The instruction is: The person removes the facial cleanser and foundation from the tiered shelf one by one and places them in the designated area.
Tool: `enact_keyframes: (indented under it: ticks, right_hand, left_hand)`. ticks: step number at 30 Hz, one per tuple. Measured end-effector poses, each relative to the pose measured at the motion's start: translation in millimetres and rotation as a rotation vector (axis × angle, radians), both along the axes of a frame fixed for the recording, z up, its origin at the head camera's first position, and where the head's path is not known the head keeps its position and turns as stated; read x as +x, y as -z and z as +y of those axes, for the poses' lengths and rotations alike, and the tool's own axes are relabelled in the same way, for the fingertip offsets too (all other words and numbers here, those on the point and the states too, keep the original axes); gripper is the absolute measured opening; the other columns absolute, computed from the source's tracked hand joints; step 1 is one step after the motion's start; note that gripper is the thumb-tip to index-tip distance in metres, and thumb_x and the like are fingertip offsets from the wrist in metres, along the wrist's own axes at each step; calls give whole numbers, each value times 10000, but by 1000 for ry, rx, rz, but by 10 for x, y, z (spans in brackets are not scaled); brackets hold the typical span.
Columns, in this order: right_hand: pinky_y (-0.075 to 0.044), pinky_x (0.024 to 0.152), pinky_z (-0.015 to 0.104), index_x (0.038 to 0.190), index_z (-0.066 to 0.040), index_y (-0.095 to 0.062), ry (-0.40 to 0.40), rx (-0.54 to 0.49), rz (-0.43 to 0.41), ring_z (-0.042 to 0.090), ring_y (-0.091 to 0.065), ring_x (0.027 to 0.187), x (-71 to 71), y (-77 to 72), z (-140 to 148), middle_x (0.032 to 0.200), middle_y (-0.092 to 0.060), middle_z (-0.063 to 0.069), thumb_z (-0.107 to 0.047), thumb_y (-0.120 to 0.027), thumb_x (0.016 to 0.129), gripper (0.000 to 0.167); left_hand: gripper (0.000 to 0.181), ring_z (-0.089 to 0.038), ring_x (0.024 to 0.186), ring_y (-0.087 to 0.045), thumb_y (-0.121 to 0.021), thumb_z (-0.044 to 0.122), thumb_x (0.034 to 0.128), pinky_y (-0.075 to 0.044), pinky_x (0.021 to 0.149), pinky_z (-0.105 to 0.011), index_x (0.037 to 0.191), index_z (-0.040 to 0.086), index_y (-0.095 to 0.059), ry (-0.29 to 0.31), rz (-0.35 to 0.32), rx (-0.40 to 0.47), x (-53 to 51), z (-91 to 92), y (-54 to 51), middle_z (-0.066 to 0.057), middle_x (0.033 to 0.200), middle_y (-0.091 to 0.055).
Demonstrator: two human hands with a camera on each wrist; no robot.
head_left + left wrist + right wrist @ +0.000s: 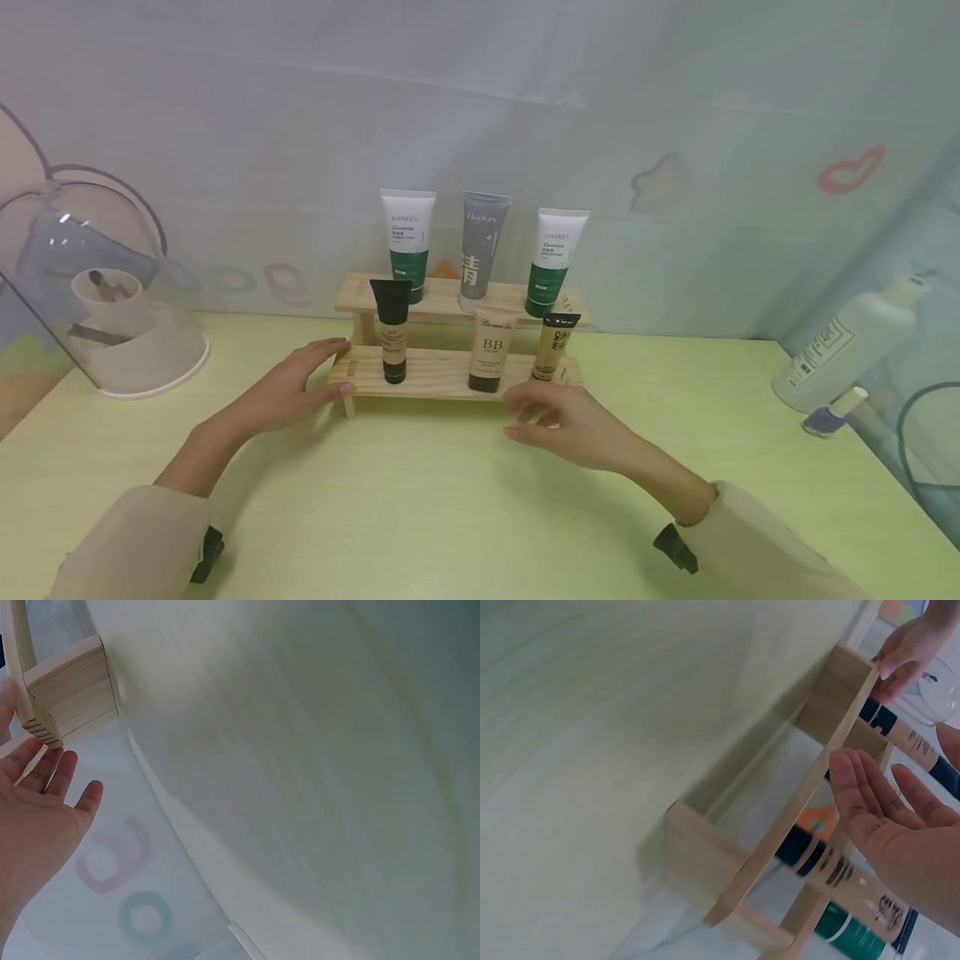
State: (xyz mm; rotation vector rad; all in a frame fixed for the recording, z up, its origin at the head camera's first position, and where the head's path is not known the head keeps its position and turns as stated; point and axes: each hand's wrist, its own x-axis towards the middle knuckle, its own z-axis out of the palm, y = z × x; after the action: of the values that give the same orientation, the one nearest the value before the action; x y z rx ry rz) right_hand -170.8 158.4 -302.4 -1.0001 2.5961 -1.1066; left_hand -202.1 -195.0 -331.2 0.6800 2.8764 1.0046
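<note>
While our left hand (288, 392) is holding a wooden rack (442, 371), our loose-fingered right hand (577, 421) is hovering near a gold tube (551, 352); a white cup (120, 315) is holding sticks (101, 285).

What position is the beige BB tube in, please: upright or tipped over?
Upright: the beige BB tube stands on its dark cap on the lower wooden shelf.

I see purple nail polish (835, 413) just beside the white bottle (847, 346); well left of that bottle, a domed organizer (142, 360).
</note>
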Motion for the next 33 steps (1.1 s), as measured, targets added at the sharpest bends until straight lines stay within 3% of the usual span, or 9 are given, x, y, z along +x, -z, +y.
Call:
enact_keyframes:
  ticks: [8,13,25,33]
  right_hand:
    - [-485,802,269,1138,7,-582,-54,-74,1,183,-590,948,-27,-70,-385,1078,-612,103,-124,-604,890,282]
    - [-475,815,233,1154,26,-561,-44,-134,-23,216,-588,981,-43,-110,-627,1118,-585,149,-104,-608,885,303]
    - [-486,818,277,1226,18,-503,153,-161,20,257,-578,1011,-125,-160,-1061,1168,-567,157,-83,-633,861,400]
    - [-482,804,256,1275,-51,-468,234,-176,19,236,-567,1011,-268,-112,-1200,1150,-580,138,-108,-631,868,442]
  left_hand:
    - [608,-458,1275,-230,-548,310,924,-207,989,-599,1355,-65,-340,4,10,0,6,4,1,-279,1386,-304]
    - [592,-460,1266,-242,-551,308,923,-215,983,-601,1345,-61,-361,10,23,-6,9,15,-2,-279,1382,-312]
    - [584,-469,1267,-228,-556,289,921,-211,977,-612,1345,-65,-366,18,19,-13,22,26,-29,-286,1388,-291]
    - [592,-477,1271,-215,-547,295,925,-209,976,-618,1349,-72,-357,28,3,-20,26,30,-48,-299,1392,-272]
